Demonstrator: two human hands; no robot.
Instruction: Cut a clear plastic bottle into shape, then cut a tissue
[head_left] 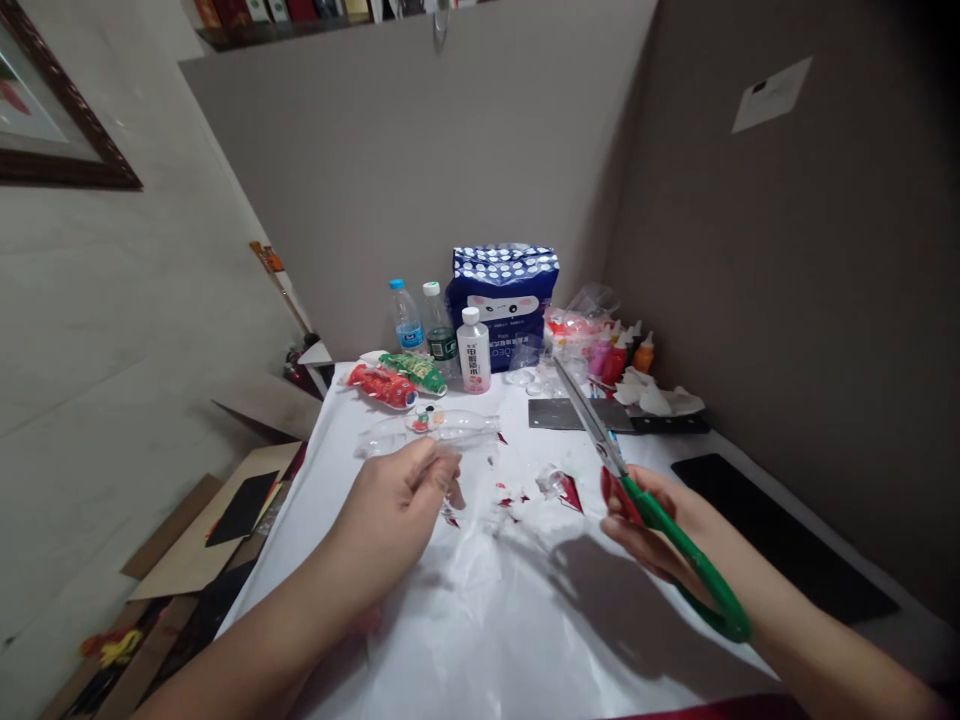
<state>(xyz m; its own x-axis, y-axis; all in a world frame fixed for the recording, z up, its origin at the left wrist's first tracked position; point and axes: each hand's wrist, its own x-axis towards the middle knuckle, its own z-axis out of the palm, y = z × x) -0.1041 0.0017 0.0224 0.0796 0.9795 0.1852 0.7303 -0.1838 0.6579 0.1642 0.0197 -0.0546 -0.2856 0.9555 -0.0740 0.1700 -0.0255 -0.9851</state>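
Observation:
My right hand (660,520) is closed around scissors with green handles (675,550). Their metal blades (589,410) point up and away from me, close together. A red patch shows beside the fingers; whether it belongs to the scissors I cannot tell. My left hand (409,490) is pinched closed over the table, and what lies between its fingertips is too small to make out. Just beyond it lies a clear plastic bottle-like shape (457,425) on its side. Red foil-like scraps (571,492) and clear bits lie on the white sheet between my hands.
Along the back stand plastic bottles (474,355), a blue bag (502,290) and colourful paint bottles (615,362). Red (381,387) and green (414,372) fish-shaped items lie back left. A dark flat strip (577,414) and black mat (780,535) occupy the right. Cardboard (217,540) sits left, below the table.

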